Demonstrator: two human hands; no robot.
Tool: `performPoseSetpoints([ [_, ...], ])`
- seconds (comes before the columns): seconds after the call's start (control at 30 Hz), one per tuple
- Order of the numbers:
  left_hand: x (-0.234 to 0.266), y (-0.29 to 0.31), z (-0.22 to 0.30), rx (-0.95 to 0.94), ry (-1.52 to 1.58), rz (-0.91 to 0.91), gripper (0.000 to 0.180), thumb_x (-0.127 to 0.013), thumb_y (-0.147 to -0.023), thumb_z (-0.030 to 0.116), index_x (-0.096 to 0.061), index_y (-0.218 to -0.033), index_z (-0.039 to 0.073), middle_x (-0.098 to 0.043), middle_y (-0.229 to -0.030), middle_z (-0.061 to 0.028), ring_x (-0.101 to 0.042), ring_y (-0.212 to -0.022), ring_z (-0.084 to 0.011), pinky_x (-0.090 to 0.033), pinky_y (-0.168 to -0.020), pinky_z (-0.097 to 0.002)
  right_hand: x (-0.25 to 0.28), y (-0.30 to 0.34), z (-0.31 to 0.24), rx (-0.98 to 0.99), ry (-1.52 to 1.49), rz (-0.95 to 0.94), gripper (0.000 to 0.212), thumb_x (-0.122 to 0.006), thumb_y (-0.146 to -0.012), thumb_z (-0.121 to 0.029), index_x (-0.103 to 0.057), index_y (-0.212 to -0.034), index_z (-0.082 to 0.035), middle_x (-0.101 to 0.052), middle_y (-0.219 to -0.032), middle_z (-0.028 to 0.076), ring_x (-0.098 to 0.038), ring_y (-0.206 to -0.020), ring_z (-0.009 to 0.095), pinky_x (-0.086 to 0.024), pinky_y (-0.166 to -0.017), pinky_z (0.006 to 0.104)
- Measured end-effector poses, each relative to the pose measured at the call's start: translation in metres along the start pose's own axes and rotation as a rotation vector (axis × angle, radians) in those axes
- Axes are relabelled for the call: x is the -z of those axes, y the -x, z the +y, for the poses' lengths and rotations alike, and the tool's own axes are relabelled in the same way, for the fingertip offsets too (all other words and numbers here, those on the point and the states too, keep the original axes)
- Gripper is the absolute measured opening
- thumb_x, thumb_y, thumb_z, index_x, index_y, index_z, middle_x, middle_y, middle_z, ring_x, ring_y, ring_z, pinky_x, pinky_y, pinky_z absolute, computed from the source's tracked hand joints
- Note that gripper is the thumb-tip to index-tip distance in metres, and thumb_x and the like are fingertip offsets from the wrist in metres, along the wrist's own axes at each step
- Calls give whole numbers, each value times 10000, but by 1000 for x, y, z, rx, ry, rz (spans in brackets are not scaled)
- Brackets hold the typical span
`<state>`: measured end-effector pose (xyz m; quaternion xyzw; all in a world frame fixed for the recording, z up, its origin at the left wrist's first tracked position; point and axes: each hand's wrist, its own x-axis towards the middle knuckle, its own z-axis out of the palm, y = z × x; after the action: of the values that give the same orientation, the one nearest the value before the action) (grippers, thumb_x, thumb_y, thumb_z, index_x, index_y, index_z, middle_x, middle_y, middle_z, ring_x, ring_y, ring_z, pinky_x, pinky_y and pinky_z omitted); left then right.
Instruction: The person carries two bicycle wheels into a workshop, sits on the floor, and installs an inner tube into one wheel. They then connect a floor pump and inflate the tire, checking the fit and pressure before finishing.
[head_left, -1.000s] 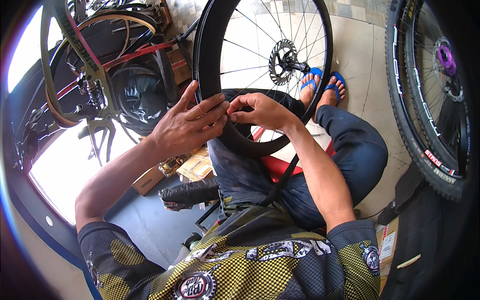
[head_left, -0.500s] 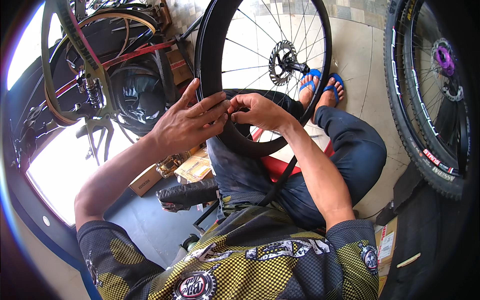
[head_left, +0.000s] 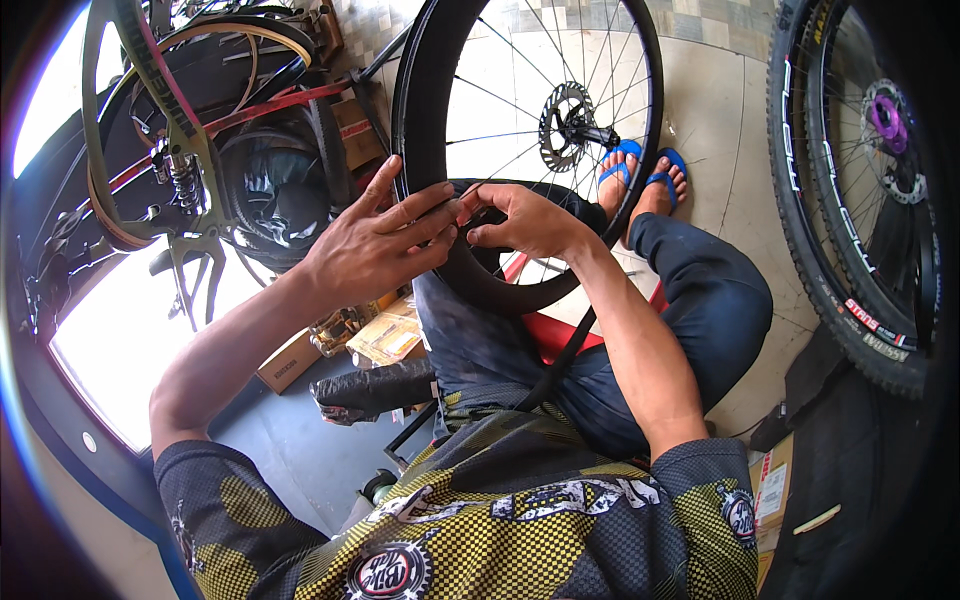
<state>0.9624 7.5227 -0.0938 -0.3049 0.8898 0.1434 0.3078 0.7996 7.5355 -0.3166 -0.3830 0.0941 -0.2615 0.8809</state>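
A black bicycle wheel (head_left: 425,100) with a deep rim stands upright in front of me, between my legs. Thin spokes run to its hub, which carries a slotted brake disc (head_left: 566,126). My left hand (head_left: 385,238) lies across the near left part of the rim, fingers stretched out and thumb pointing away from me. Beside its fingertips, my right hand (head_left: 528,222) is bent into a pinch at the rim's inner edge. Whatever its thumb and forefinger hold, if anything, is too small or hidden to name.
At the left hangs a green bicycle frame (head_left: 180,110), with tyres behind it. More wheels with knobbly tyres (head_left: 850,320) stand at the right. Cardboard boxes (head_left: 390,335) sit left of my leg. My feet in blue flip-flops (head_left: 625,150) rest beyond the wheel.
My right hand has shifted very slightly to the right, and the gap between its thumb and forefinger looks a little wider. My left hand and the wheel stay nearly still.
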Motion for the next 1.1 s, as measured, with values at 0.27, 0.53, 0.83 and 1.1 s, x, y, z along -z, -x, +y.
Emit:
performPoseSetpoints([
  [0.27, -2, 0, -1, -9, 4, 9, 384, -710, -862, 213, -670, -1242, 179, -576, -1483, 3, -446, -1480, -199, -259, -1265, -686, 5, -3, 5, -105, -80, -65, 362, -766, -997, -337, -709, -1165, -21, -726, -1102, 43, -647, -1018, 106, -522, -941, 285],
  [0.53, -1, 0, -3, -23, -5, 6, 388, -703, -874, 235, -670, -1256, 170, -593, -1448, -4, -444, -1479, -192, -257, -1264, -689, 8, -4, 2, -190, -117, -86, 340, -777, -991, -301, -712, -1164, -16, -728, -1088, 47, -645, -1011, 105, -522, -928, 274],
  [0.83, -3, 1, -1, -7, 4, 17, 355, -702, -900, 241, -680, -1248, 171, -604, -1438, 2, -444, -1480, -188, -256, -1266, -686, 6, -1, -2, -108, -94, -74, 337, -757, -1003, -285, -707, -1201, -17, -727, -1068, 41, -653, -961, 109, -534, -900, 272],
  [1.1, -4, 0, -2, -17, -17, 31, 359, -720, -891, 268, -678, -1235, 175, -600, -1446, 1, -445, -1477, -195, -276, -1255, -691, 4, -1, 0, -63, -11, -17, 338, -772, -994, -281, -715, -1197, -17, -736, -1062, 56, -663, -953, 116, -538, -885, 267],
])
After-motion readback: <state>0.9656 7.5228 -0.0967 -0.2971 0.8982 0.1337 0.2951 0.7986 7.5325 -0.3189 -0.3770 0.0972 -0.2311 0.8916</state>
